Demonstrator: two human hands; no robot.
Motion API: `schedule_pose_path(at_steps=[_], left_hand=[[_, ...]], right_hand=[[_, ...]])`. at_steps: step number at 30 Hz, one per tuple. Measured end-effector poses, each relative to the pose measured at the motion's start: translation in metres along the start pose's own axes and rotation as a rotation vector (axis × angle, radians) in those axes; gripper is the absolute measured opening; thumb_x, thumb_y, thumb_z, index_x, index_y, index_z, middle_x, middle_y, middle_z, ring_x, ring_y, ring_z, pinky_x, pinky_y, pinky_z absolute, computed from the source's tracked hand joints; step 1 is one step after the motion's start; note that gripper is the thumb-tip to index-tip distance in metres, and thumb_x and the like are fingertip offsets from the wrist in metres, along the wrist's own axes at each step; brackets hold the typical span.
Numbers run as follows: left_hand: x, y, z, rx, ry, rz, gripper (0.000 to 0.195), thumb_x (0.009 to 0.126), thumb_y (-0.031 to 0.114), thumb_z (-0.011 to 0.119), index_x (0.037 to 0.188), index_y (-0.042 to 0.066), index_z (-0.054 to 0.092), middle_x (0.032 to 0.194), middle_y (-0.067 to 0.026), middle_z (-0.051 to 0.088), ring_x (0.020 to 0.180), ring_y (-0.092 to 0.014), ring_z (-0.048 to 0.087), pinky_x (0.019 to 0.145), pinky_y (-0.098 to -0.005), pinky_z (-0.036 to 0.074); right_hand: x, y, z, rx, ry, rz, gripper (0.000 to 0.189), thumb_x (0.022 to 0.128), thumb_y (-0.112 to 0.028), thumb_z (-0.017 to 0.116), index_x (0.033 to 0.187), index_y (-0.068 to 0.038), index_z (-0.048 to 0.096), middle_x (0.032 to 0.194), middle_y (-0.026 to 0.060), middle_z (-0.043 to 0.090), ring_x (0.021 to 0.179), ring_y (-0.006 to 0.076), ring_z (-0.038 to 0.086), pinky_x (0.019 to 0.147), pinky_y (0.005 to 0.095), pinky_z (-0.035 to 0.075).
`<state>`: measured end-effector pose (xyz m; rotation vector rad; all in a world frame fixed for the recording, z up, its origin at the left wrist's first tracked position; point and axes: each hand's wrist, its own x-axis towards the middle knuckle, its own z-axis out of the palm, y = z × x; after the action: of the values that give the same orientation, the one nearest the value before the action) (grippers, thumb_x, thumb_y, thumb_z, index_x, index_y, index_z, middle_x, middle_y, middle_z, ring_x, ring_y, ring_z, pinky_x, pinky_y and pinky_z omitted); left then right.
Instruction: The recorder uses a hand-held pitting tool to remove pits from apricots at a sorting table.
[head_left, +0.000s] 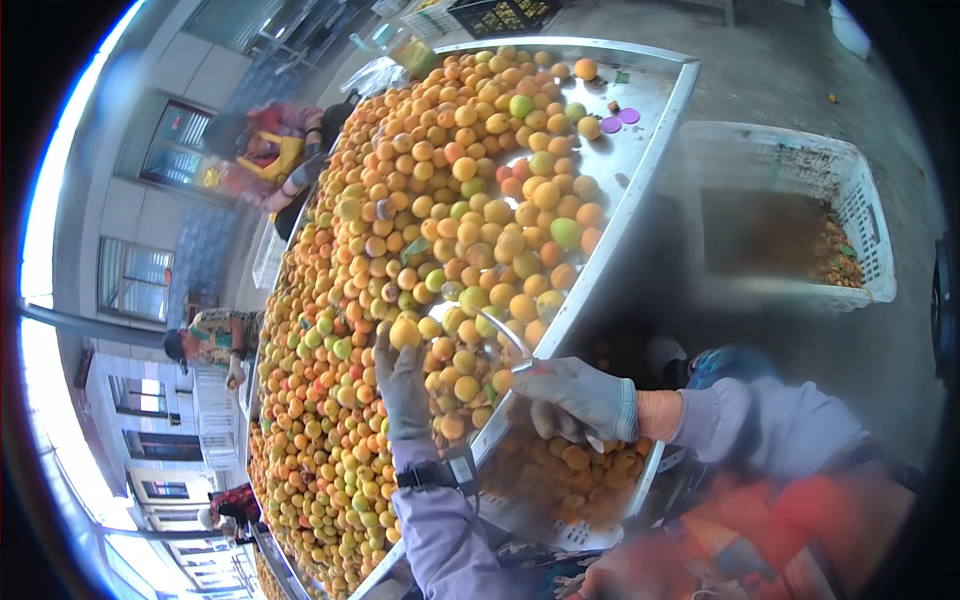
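My left hand (407, 390), in a grey glove, has its fingers around a yellow-orange apricot (405, 334) just over the heap. Gripped in my gloved right hand (577, 396) is a knife with a curved metal blade (504, 330), which points up and left above the table's near edge. Apricots (465, 232), mostly orange and some green, cover the metal table (651, 142) in a thick heap. Under my right hand, a plastic crate (592, 534) holds apricots that look cut; the view of it is hazy.
A metal rim (592, 281) borders the table. On the floor at right stands a white crate (814, 139) with brown apricot pits inside. Two purple discs (620, 120) lie near the table's corner. Other people (217, 337) are along the far side. A jar (411, 54) stands at the back.
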<state>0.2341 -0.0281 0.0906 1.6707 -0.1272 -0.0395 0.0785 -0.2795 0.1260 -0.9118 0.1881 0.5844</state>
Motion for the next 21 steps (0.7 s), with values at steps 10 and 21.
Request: schedule_pose_path(at_steps=[10,21], left_hand=[[-0.164,0.038,0.025,-0.593,-0.028,-0.051,0.060,0.085,0.014,0.061,0.137,0.006,0.032,0.122,-0.0139,0.048,0.112,-0.026,0.050,0.096,-0.0399,0.044],[-0.214,-0.003,-0.015,-0.705,0.053,-0.108,0.068,0.080,0.011,0.065,0.138,0.007,0.031,0.130,-0.0135,0.045,0.120,-0.027,0.046,0.101,-0.0408,0.038]], right_hand=[[0.008,0.046,0.030,-0.377,-0.277,0.026,0.049,0.089,-0.055,0.048,0.095,-0.008,0.058,0.067,-0.0009,0.052,0.051,0.0067,0.047,0.046,0.0211,0.038],[0.036,0.121,0.066,-0.377,-0.363,-0.168,0.042,0.088,-0.047,0.053,0.084,-0.006,0.057,0.053,0.0007,0.048,0.039,0.0090,0.042,0.037,0.0235,0.032]])
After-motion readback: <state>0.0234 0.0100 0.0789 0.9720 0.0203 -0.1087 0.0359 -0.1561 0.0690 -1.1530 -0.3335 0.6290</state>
